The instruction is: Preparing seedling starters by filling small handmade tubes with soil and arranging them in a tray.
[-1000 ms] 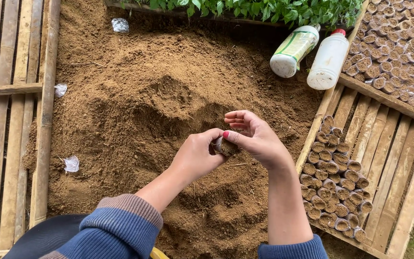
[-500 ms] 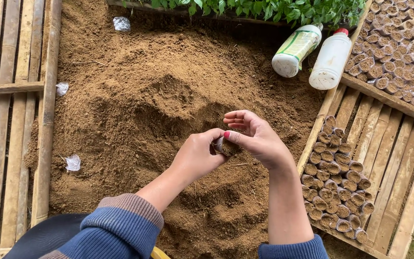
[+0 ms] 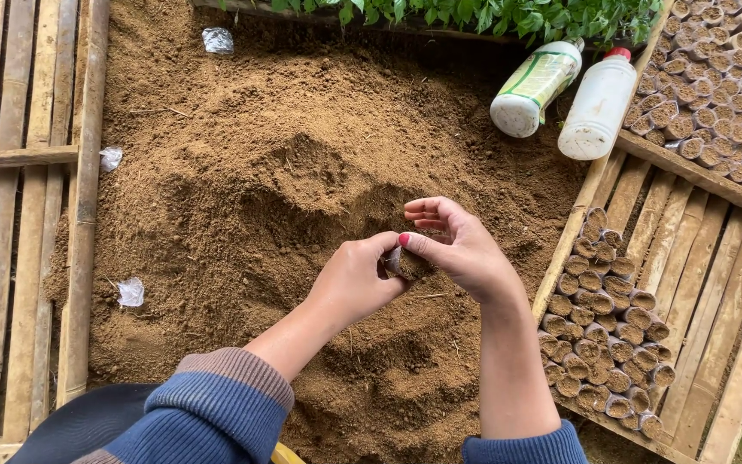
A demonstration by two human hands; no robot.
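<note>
Over brown soil [image 3: 285,189], two hands' fingers [image 3: 422,247] pinch one small soil-filled pot [image 3: 405,263] between them.

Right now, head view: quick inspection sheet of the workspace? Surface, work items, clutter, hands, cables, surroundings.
Surface: heap of loose brown soil inside a bamboo-slat frame.
Work items: small soil-filled pot held between both hands above the heap; filled pots packed in rows on the slatted tray to the right.
Clutter: crumpled clear plastic scraps on the soil at left; two white bottles lying at the heap's upper right edge.
Hands: left hand cups the pot; right hand pinches its top, thumb and fingers on it.
Cables: nothing seen.
Surroundings: green plants along the top edge; a second tray of pots at upper right.
</note>
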